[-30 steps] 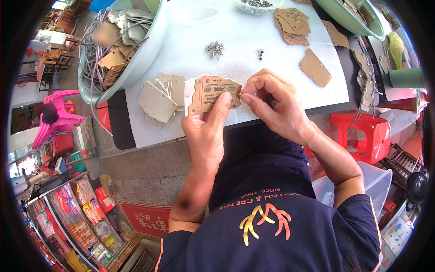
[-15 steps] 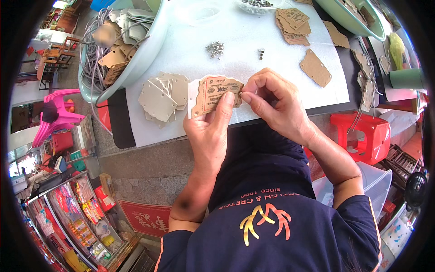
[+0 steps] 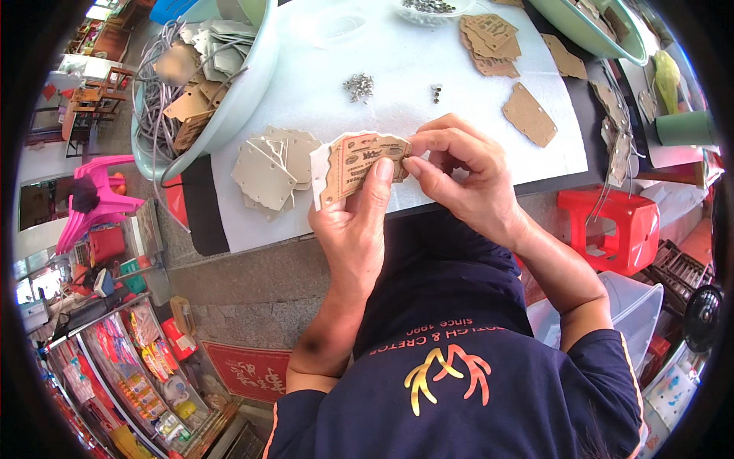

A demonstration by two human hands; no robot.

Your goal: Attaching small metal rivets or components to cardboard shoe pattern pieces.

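A brown printed card [image 3: 353,162] with a wavy edge, backed by a paler white card, is gripped in my left hand [image 3: 350,229], the thumb pressing on its printed face. My right hand [image 3: 478,176] pinches at the card's right edge with thumb and forefinger; whatever small part lies between them is hidden. Beside my left hand, a fanned pile of pale grey cards [image 3: 264,174] lies on the white sheet [image 3: 397,61]. Beyond the held card are a heap of small metal fasteners [image 3: 358,88] and a few loose ones [image 3: 436,93].
A pale green basin [image 3: 256,92] of cards and grey cords stands at the left. Brown cards [image 3: 489,44], a single brown card [image 3: 529,115] and a clear dish of fasteners [image 3: 434,8] lie farther off. At right are another basin [image 3: 627,53] and a red stool [image 3: 612,218].
The held card has shifted slightly left and tilted, showing more of its white backing. My right fingers remain pinched at its right edge, now slightly more spread behind the pinch.
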